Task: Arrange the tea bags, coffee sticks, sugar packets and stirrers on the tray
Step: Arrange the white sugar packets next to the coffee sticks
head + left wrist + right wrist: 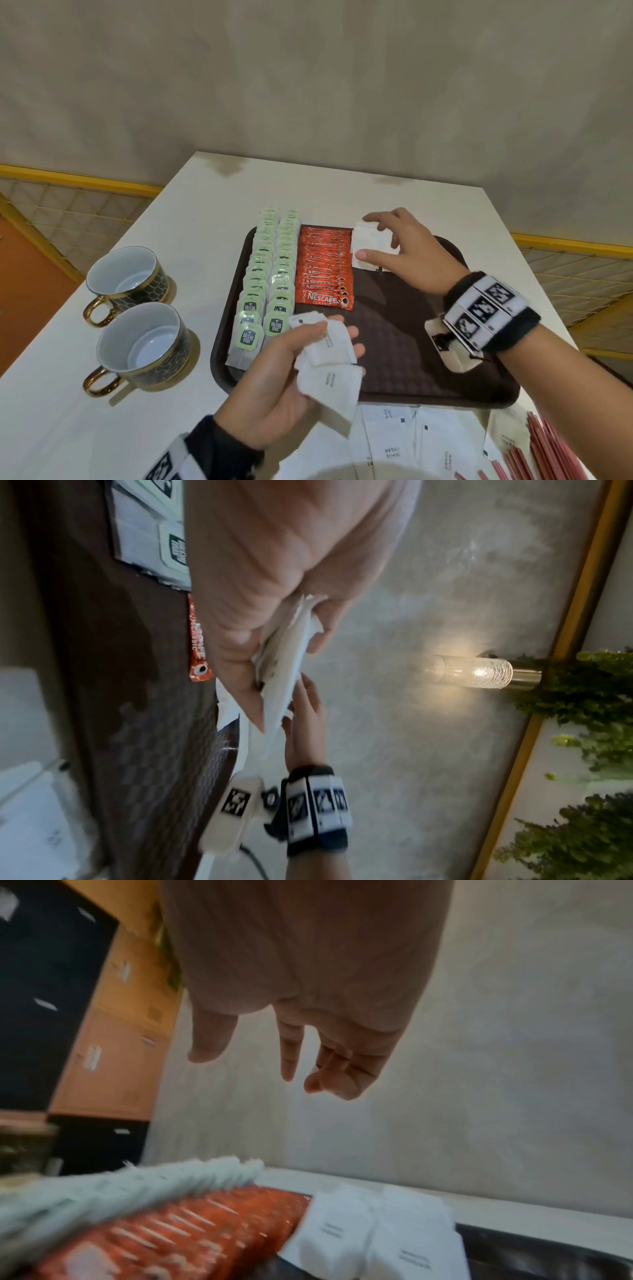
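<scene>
A brown tray (pixel 411 359) carries two rows of green tea bags (pixel 270 274) on its left and a row of orange coffee sticks (pixel 325 270) beside them. White sugar packets (pixel 376 248) lie at the tray's far edge, right of the sticks. My right hand (pixel 365 236) hovers just over those packets with fingers spread, holding nothing; the right wrist view shows it (pixel 257 1069) clear above the packets (pixel 377 1231). My left hand (pixel 339 337) grips a bunch of sugar packets (pixel 329 380) over the tray's front left. The left wrist view shows that bunch (pixel 291 653) pinched.
Two dark, gold-trimmed cups (pixel 126 274) (pixel 144 346) stand on the white table left of the tray. Loose sugar packets (pixel 411 438) lie in front of the tray, and red stirrers (pixel 548 452) at the front right. A wall runs behind the table.
</scene>
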Available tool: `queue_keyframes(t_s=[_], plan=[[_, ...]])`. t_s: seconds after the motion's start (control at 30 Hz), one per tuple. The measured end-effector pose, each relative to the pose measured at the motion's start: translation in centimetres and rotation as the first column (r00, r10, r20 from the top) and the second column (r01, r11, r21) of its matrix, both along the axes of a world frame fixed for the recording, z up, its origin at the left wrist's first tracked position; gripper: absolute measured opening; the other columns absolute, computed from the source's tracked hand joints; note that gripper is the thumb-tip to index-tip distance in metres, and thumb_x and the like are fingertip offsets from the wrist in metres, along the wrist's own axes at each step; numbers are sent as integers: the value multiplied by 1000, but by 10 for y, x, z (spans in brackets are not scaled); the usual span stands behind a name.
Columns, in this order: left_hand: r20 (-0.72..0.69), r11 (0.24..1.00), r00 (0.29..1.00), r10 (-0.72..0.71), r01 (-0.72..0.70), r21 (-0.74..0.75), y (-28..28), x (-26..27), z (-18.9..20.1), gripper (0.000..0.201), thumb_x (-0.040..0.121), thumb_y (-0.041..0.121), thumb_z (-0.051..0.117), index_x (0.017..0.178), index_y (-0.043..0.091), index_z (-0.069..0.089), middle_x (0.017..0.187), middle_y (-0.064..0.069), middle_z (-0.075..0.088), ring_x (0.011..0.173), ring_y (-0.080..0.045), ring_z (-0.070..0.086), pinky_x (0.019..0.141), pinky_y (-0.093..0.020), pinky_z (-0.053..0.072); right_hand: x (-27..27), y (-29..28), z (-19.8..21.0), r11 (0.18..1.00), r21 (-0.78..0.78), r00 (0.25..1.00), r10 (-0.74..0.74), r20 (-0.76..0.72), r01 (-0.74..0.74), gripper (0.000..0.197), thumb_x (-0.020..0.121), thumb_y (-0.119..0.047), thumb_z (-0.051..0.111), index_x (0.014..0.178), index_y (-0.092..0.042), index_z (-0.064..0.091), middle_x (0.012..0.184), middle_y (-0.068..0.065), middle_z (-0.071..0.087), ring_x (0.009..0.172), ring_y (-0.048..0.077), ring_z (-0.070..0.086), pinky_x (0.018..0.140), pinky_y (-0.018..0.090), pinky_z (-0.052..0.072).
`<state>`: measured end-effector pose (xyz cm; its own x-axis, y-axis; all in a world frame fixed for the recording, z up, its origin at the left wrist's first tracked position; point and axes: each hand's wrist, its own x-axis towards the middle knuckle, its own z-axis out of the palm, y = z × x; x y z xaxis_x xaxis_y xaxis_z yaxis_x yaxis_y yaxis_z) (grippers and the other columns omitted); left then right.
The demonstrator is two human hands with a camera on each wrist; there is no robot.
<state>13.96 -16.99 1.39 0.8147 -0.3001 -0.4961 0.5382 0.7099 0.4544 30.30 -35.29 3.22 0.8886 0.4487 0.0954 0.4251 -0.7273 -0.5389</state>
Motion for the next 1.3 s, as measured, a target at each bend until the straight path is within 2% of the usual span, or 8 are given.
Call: queue_keyframes(t_s=[0.2,0.4,0.5,0.63,0.8,0.97,1.13,1.3], plan=[[129,1000,992,14,-13,-3,1,1,10,37,97,12,46,132,2,53,125,-24,63,117,-36,58,112,-53,33,-98,-4,29,972,157,982,183,-45,-174,61,80,-67,54,130,-34,53,107,-19,51,88,6,52,73,14,42],[240,992,971,23,-52,115,-6,-10,24,35,97,21,53,130,12,57,122,-18,67,113,-34,63,105,-55,42,-156,4,30,875,480,978,50,-203,55,33,85,-50,61,109,-28,58,85,6,63,74,21,60,68,30,50],[267,986,964,-18,-27,166,-10,-16,27,39,94,21,58,132,14,57,121,-20,67,105,-34,66,91,-54,53,-163,12,29,798,573,969,-50,-243,185,37,81,-39,69,112,-24,56,80,4,62,66,12,66,68,32,57],[317,988,946,-66,18,153,-13,-22,29,36,90,16,60,126,12,60,118,-23,67,98,-34,67,75,-47,58,-156,14,24,739,631,968,-121,-221,236,18,79,-16,78,90,-21,65,80,7,68,70,32,68,66,49,59],[353,991,931,-91,50,125,-7,-30,34,33,91,5,54,122,15,59,115,-19,70,96,-33,71,72,-45,59,-153,5,27,725,644,969,-210,-129,243,8,82,-9,74,84,-13,68,84,7,70,70,25,63,51,26,48],[333,977,940,-67,-5,211,-1,-34,33,27,91,4,57,116,11,64,112,-16,72,93,-31,72,70,-41,59,-155,-13,50,572,778,936,-349,-56,260,11,87,-4,69,85,-14,67,78,-5,69,71,10,64,54,27,54],[307,977,952,-19,-48,209,-3,-32,31,32,80,8,67,111,13,66,103,-15,74,84,-26,74,64,-35,60,-168,-28,78,639,758,991,-109,-83,134,2,86,-2,68,88,-3,68,78,4,71,60,8,61,46,23,47],[237,995,971,6,-30,99,-13,-31,33,37,79,9,72,116,8,65,112,-18,70,95,-29,70,85,-40,57,-183,-18,59,761,648,984,131,-118,-24,8,78,2,75,81,-1,68,90,7,69,72,12,64,54,25,51]])
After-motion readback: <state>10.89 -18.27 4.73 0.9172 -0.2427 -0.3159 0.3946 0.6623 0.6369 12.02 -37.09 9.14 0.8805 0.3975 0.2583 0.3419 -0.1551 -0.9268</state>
